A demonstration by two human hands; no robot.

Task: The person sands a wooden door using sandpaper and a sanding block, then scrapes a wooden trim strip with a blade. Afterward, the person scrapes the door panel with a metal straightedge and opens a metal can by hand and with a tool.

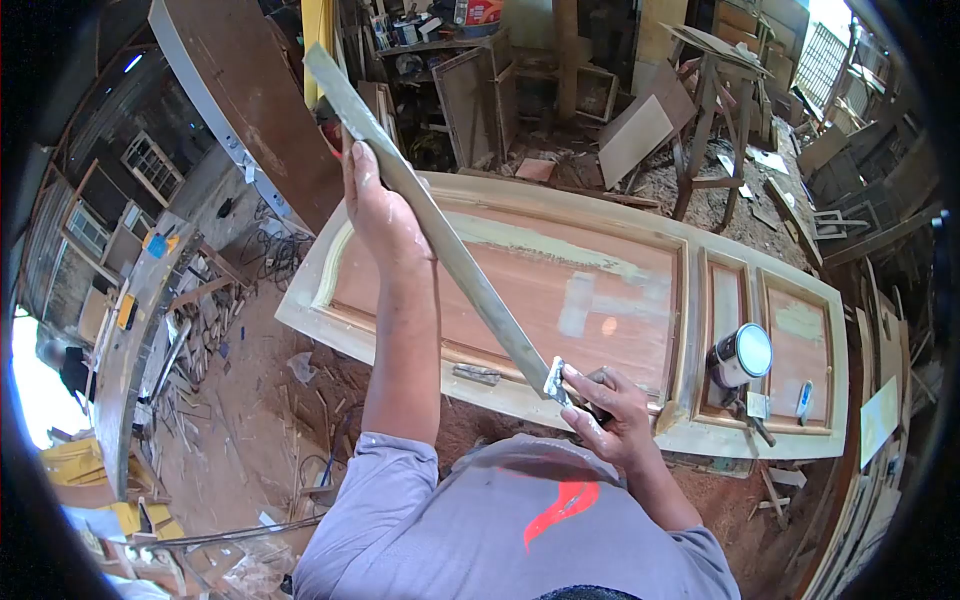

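Note:
My left hand (385, 215) is wrapped round a long, narrow wooden strip (440, 225), held slanting from upper left to lower centre. In my right hand (610, 410) is a small putty knife (556, 382) with white paste on its blade, at the strip's lower end. Below the strip lies a panelled wooden door (480, 400) with pale filler patches. On the door's right part a can (738, 357) with a pale top stands beside a hammer (752, 425) and a small blue-and-white item (804, 400).
A long bench (135, 340) with tools stands at the left. Behind the door are a wooden stand (712, 130), leaning boards (640, 130) and a cluttered shelf (440, 45). A tall brown board (250, 100) rises at the upper left. Wood scraps litter the floor (240, 400).

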